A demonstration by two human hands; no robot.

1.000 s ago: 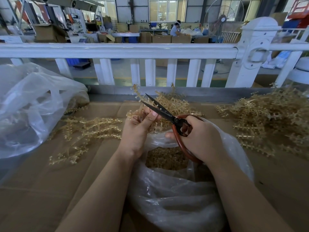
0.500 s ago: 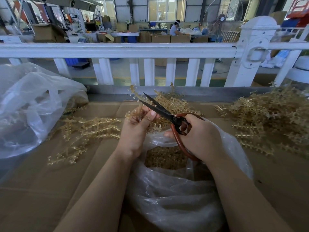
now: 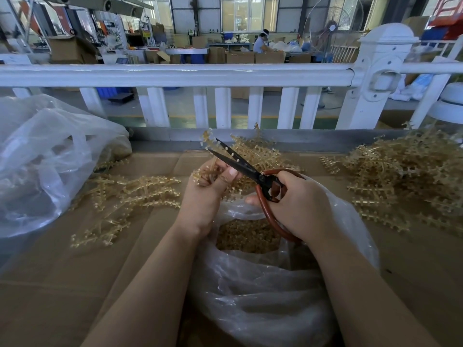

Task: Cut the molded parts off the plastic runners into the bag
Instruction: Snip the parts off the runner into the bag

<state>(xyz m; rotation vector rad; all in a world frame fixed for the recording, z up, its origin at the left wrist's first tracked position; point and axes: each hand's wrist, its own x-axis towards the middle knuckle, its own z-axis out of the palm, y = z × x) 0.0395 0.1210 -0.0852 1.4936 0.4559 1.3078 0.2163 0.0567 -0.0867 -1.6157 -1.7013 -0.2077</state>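
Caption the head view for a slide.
Left hand holds a runner between open scissors gripped by right hand, above the bag.

1. Daylight poured in from the windows (image 3: 248,15) at 12 o'clock, a bit blown out.
2. Foreground was dimmer, shadows soft.
3. Fisheye bent the white railing (image 3: 175,75); edges looked slightly smeared.
4. Mild glare on the plastic bag (image 3: 263,304) at 6 o'clock.

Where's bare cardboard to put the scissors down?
Free: the near-left cardboard, between the left forearm and the loose runners; also near-right, beside the open bag, below the big runner heap. Crowded: centre behind both hands, the far right, and far left under the crumpled bag.
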